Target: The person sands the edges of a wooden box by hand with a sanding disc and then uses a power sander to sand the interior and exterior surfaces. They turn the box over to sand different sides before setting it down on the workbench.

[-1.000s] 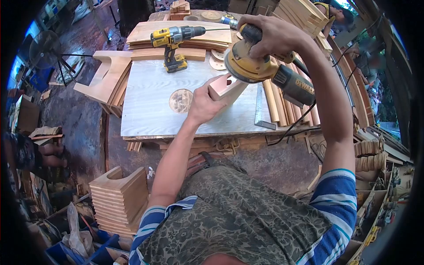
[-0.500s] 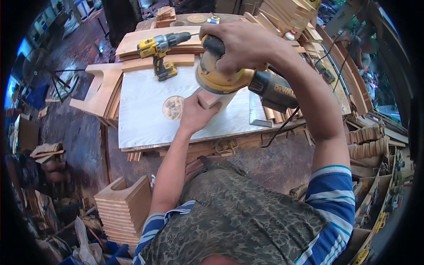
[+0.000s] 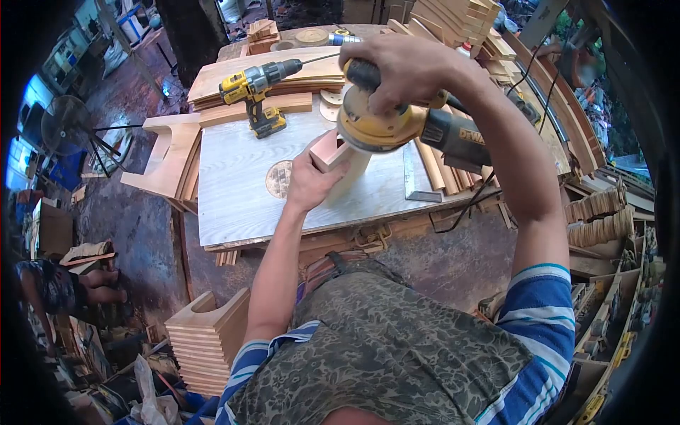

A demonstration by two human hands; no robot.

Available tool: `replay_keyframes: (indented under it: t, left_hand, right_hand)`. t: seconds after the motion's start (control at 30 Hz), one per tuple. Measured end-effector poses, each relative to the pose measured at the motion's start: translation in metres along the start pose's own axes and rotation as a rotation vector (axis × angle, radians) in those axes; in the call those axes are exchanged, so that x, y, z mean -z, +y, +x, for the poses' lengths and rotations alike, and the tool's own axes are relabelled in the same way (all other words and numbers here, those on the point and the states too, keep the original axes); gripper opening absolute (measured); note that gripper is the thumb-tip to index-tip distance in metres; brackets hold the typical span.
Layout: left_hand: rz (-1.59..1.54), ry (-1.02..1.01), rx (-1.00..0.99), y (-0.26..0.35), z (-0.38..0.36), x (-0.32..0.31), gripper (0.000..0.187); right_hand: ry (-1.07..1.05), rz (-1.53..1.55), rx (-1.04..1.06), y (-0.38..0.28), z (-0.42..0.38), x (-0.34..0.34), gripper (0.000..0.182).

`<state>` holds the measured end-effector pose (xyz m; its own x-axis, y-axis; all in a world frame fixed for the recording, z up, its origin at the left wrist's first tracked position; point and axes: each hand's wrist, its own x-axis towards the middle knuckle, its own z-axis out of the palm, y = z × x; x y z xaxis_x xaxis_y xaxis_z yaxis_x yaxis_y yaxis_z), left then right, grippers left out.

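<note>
My right hand (image 3: 407, 67) is wrapped round the top handle of a yellow and black orbital sander (image 3: 375, 129), its dust canister pointing right. In my left hand (image 3: 310, 183) a hollow, light wooden block (image 3: 328, 151) stands up from the board, gripped between thumb and fingers. The sander's round pad overlaps the right part of the block's upper end, where a dark opening shows. Both are over a pale wood-grain board (image 3: 237, 212). Behind my left hand lies a round wooden disc (image 3: 279, 178). A yellow cordless drill (image 3: 251, 92) stands upright on its battery further back.
A metal square (image 3: 418, 193) and rounded wooden strips (image 3: 443, 170) lie on the right. Curved wooden pieces (image 3: 276, 103) are stacked behind the drill. The sander's black cord (image 3: 464, 212) loops past the table's front edge. Cut boards (image 3: 205, 340) are piled at lower left; a person (image 3: 67, 283) is beyond.
The sander has shifted right across the block, baring more of its upper end and the dark opening. Round discs behind the sander now show. The whole view has turned slightly.
</note>
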<state>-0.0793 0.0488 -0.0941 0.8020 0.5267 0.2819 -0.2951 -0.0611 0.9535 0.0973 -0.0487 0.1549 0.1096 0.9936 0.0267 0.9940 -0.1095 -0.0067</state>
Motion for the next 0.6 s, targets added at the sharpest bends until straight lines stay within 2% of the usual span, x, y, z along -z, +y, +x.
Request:
replay_keyframes:
  t: [0.1,0.13,0.2,0.27,0.33,0.47,0.6]
  left_hand:
    - [0.061,0.015,0.019,-0.001,-0.002,0.002,0.059]
    - [0.121,0.017,0.037,0.002,-0.002,0.002,0.056]
    - [0.155,0.011,0.036,0.011,-0.004,0.001,0.052]
    - [0.19,0.004,0.038,0.014,-0.007,-0.001,0.049]
    - [0.127,0.009,0.075,0.014,-0.009,-0.003,0.045]
    - [0.243,0.002,0.047,-0.002,-0.012,-0.001,0.048]
    - [0.096,0.053,0.016,0.009,-0.014,-0.009,0.057]
  right_hand:
    - [-0.134,0.072,-0.06,-0.026,-0.003,0.005,0.071]
    - [-0.136,0.072,-0.06,-0.028,-0.001,0.003,0.071]
    - [-0.038,0.066,0.105,-0.035,0.0,-0.004,0.073]
    - [-0.064,0.063,0.102,-0.048,0.0,-0.002,0.075]
    - [-0.081,0.035,0.004,-0.055,0.002,-0.002,0.075]
    - [-0.059,0.032,-0.028,-0.042,0.008,-0.002,0.077]
    - [-0.06,0.031,-0.046,-0.004,0.016,-0.003,0.085]
